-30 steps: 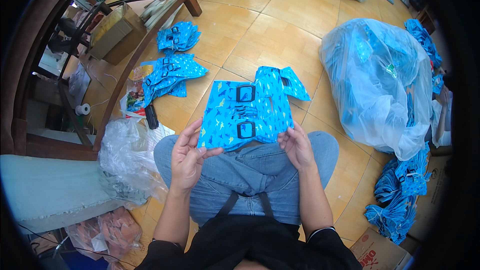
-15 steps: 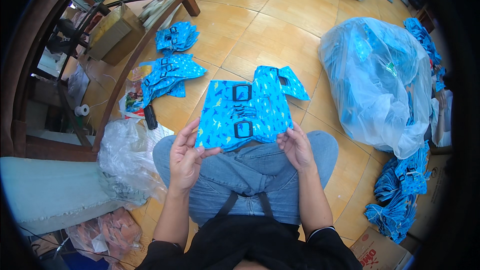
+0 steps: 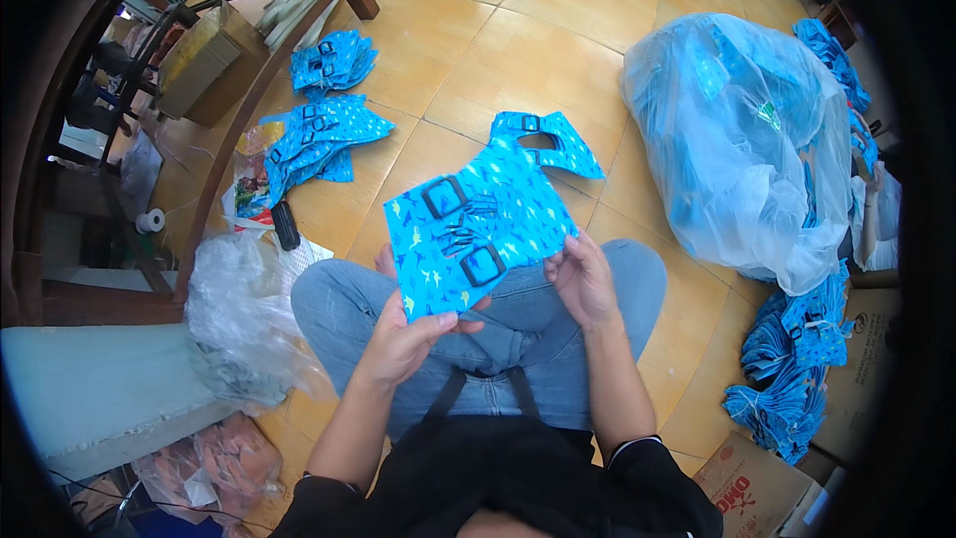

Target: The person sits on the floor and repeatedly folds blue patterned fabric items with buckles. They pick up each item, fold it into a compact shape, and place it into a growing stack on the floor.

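Over the lap [image 3: 533, 324], blue patterned piece [image 3: 483, 227] now angled; left hand [image 3: 400, 342] pinches lower corner, right hand [image 3: 585, 282] its edge. Likely mid-repositioning.

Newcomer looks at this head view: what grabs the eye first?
The blue printed piece with black square frames, between the left hand and right hand at centre. Next, the bulging translucent bag at right, blue showing through, then two blue bundles on the floor at upper left.

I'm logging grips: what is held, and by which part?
Flat blue patterned piece with black square frames: left hand at near left corner, right hand at right corner.
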A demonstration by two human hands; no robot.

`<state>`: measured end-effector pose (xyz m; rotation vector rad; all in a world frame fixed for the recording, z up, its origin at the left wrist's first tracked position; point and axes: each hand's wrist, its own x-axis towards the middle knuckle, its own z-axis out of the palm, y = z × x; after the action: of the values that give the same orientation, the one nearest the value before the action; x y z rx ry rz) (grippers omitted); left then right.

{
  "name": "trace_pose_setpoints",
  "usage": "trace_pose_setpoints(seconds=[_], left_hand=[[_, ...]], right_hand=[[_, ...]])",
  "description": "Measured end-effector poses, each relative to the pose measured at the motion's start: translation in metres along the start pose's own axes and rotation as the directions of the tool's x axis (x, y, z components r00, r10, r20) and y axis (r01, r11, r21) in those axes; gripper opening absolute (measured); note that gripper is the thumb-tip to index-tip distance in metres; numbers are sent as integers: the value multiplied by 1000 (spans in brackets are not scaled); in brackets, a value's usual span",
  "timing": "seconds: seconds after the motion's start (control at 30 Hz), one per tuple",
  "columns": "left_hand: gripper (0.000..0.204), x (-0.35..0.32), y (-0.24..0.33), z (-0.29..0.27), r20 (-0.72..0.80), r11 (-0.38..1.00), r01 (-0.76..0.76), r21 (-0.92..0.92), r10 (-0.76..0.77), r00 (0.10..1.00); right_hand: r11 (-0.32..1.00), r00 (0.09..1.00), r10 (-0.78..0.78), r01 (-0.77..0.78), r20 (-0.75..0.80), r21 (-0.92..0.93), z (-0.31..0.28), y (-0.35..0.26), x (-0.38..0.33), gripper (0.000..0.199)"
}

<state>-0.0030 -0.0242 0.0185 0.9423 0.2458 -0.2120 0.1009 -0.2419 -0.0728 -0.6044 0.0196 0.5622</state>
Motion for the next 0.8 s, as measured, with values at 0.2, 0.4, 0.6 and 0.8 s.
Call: trace_pose_setpoints(seconds=[0.2,0.4,0.6,0.8], left_hand=[[41,-3,-9,10,-76,1000,18,-6,-19,997],[39,-9,-13,14,-27,1000,13,-4,-13,1000],[39,-12,-12,13,2,1000,-21,14,21,1000],[41,-10,-12,9,-23,994,-93,63,95,995]], right_hand=[[992,997,-26,18,-67,-125,48,19,-19,28],[934,992,-126,113,-16,-339,81,19,-25,27],[917,990,-138,137,23,-374,87,13,-27,25],[781,953,-291,189,-79,-596,88,21,-29,29]])
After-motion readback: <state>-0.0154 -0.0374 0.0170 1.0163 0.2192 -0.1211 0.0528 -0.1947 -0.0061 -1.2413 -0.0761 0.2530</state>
